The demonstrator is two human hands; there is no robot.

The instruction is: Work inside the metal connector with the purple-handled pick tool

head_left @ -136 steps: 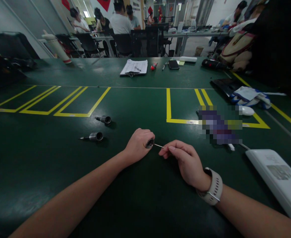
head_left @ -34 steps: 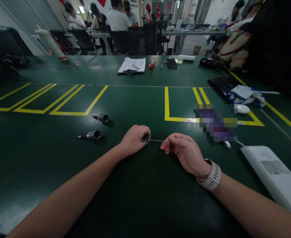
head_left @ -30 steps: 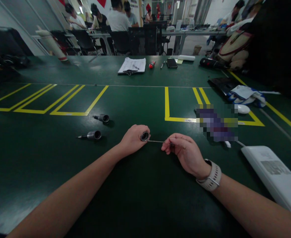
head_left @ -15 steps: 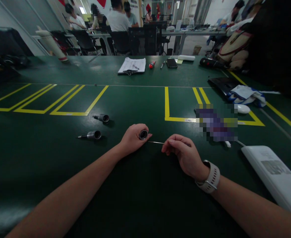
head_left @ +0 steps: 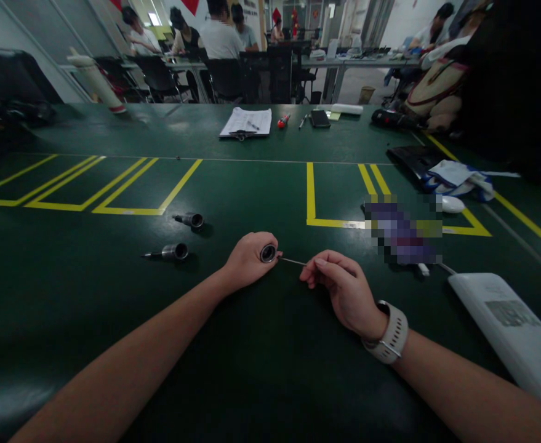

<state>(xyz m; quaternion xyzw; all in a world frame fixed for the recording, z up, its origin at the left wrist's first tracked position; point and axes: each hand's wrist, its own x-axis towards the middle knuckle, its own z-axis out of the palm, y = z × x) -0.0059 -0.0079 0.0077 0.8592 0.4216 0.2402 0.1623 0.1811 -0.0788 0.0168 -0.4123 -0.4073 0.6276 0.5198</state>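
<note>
My left hand (head_left: 250, 258) is wrapped round a hollow metal cylinder (head_left: 268, 253), its round open end facing me. Two similar dark metal parts, a farther one (head_left: 189, 220) and a nearer one (head_left: 171, 251), lie on the table to the left, each with a hollow round end and a narrow stem pointing left. My right hand (head_left: 339, 284) pinches a thin metal rod (head_left: 293, 261). The rod's left end reaches the edge of the cylinder by my left fingers; whether it touches is too small to tell. My right palm hides the rod's other end.
Yellow tape marks the green table (head_left: 233, 191). A blurred purple object (head_left: 397, 231), a white mouse-like object (head_left: 452, 204) and a large white device (head_left: 505, 320) lie on the right. A clipboard with papers (head_left: 246, 123) and a phone (head_left: 320, 118) lie farther back. People sit beyond.
The rod's left end has risen slightly to the cylinder's side, so the rod now slants down toward my right hand. The cylinder has turned or shifted slightly in my left hand.
</note>
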